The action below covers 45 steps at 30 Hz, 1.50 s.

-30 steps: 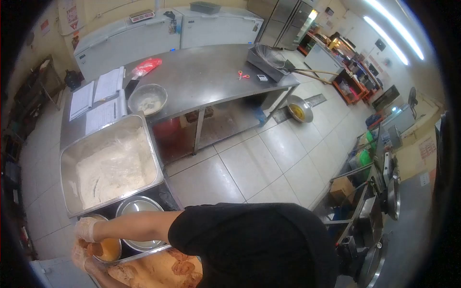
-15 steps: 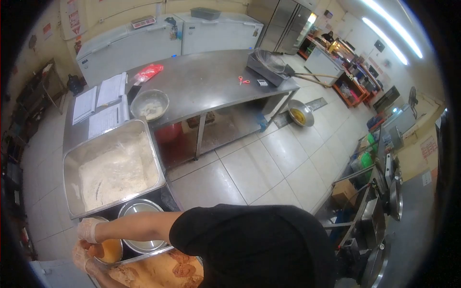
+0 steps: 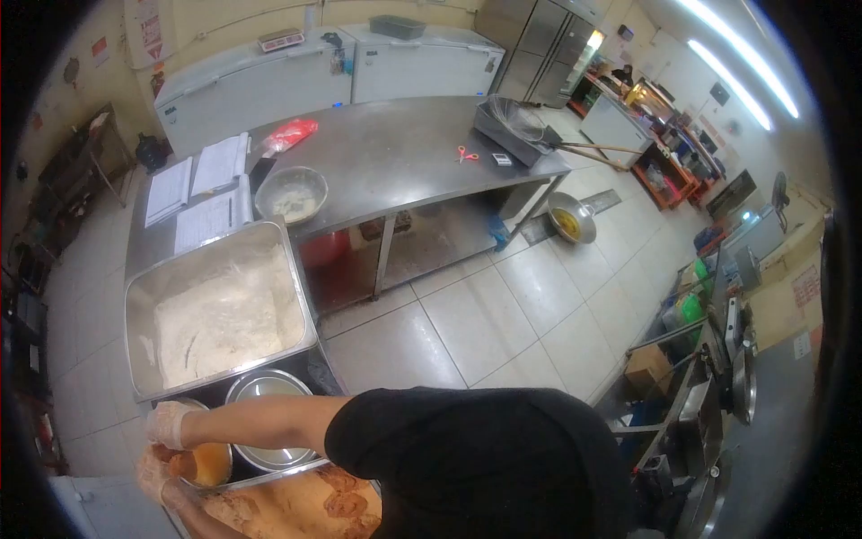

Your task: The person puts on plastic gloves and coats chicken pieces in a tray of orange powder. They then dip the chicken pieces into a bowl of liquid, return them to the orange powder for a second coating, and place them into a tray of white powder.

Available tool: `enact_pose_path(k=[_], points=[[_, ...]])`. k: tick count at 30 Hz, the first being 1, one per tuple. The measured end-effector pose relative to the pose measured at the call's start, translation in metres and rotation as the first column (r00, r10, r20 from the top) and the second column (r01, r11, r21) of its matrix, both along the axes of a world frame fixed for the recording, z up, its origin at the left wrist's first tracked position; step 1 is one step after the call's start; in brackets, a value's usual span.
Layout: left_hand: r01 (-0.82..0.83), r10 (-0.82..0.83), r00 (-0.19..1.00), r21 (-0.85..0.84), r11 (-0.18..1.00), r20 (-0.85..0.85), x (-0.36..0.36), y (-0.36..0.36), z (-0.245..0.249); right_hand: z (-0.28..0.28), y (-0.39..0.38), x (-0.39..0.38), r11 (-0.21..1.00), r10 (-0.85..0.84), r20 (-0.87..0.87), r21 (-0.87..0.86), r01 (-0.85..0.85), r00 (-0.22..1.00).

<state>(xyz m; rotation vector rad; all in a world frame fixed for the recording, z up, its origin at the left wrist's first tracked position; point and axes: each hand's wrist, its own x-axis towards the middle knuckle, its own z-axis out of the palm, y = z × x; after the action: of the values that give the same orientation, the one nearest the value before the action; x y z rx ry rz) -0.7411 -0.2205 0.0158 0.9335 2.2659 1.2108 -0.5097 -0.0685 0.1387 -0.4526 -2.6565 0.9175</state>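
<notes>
Both hands wear clear plastic gloves and are close together at the lower left. My right hand (image 3: 169,424) has its fingers curled over an orange-brown coated piece of food, possibly meat, partly hidden by the gloves. Just below, my left hand (image 3: 154,474) closes on the same coated piece (image 3: 183,465). Under the hands stands a bowl of orange liquid (image 3: 212,463). A round metal lidded pot (image 3: 269,449) sits beside it, partly behind my right forearm. Nearest my left forearm is a tray of orange-tinted coating (image 3: 278,503) with several coated pieces (image 3: 344,503).
A deep steel pan (image 3: 136,346) of white flour sits beyond the bowls. The steel table (image 3: 386,148) carries a floury bowl (image 3: 292,196), papers (image 3: 220,163), a red bag (image 3: 292,135), scissors (image 3: 467,154) and a grey bin (image 3: 507,135). A wok (image 3: 585,226) rests on the floor.
The view has shifted slightly, so the surroundings sit a little lower and farther right. Both hands stay together over the bowl, with the piece still between them.
</notes>
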Motion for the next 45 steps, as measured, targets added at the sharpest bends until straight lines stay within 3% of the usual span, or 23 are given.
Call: enact_pose_path(k=[1,3,4,7,9,11,15,18,26,29,31,37,40,43,45], points=[[-0.026,0.025,1.0,0.179,0.983,0.007,0.006,-0.007,-0.003,-0.004,-0.004,-0.005,0.999,0.01,0.0,-0.038,-0.01,1.0],[-0.053,0.051,0.999,0.356,0.933,0.015,0.005,-0.014,-0.003,-0.009,-0.009,-0.017,0.999,-0.052,-0.081,-0.007,0.052,0.995],[-0.05,0.048,0.999,0.365,0.93,0.015,0.006,-0.014,-0.003,-0.011,-0.008,-0.02,0.993,-0.106,-0.152,0.036,0.113,0.983],[-0.031,0.032,0.999,0.366,0.93,0.003,0.008,-0.023,0.006,-0.015,-0.009,-0.016,1.0,0.006,-0.145,0.023,-0.003,0.989],[-0.011,0.014,1.0,0.374,0.927,-0.007,0.017,-0.012,0.027,-0.018,-0.009,-0.025,0.998,-0.04,-0.147,0.031,0.045,0.988],[-0.085,0.012,0.987,0.467,0.88,0.159,0.061,-0.007,0.048,-0.03,-0.01,-0.02,0.995,-0.083,-0.117,0.039,0.088,0.99],[-0.034,0.026,0.999,0.367,0.93,0.028,0.052,-0.004,0.041,-0.025,-0.008,-0.017,0.999,-0.051,-0.126,-0.023,0.048,0.991],[-0.078,0.061,0.997,0.435,0.897,0.054,0.047,-0.003,0.044,-0.029,-0.014,-0.019,0.996,-0.084,-0.143,-0.04,0.079,0.986],[-0.149,0.092,0.984,0.423,0.894,0.153,0.005,-0.01,0.002,-0.044,-0.01,-0.031,0.992,-0.09,-0.187,0.072,0.105,0.978],[-0.177,0.104,0.976,0.424,0.888,0.19,0.0,-0.012,-0.006,-0.016,-0.012,-0.015,0.997,-0.041,-0.115,0.058,0.048,0.993],[-0.198,0.115,0.97,0.424,0.884,0.213,-0.006,-0.016,-0.01,-0.015,-0.019,-0.019,0.994,-0.109,-0.189,-0.026,0.106,0.976],[-0.256,0.136,0.945,0.412,0.875,0.298,-0.028,-0.019,-0.031,-0.019,-0.021,-0.033,0.994,-0.106,-0.192,-0.042,0.1,0.976],[-0.232,0.131,0.96,0.438,0.868,0.247,-0.028,-0.03,-0.045,-0.032,-0.017,-0.037,0.999,-0.037,-0.173,-0.002,0.037,0.984],[-0.216,0.146,0.968,0.389,0.895,0.203,-0.025,-0.025,-0.038,-0.033,-0.02,-0.035,0.991,-0.133,-0.152,-0.05,0.127,0.979],[-0.184,0.139,0.979,0.349,0.919,0.149,-0.025,-0.021,-0.032,-0.03,-0.018,-0.027,0.993,-0.094,-0.126,-0.079,0.085,0.988]])
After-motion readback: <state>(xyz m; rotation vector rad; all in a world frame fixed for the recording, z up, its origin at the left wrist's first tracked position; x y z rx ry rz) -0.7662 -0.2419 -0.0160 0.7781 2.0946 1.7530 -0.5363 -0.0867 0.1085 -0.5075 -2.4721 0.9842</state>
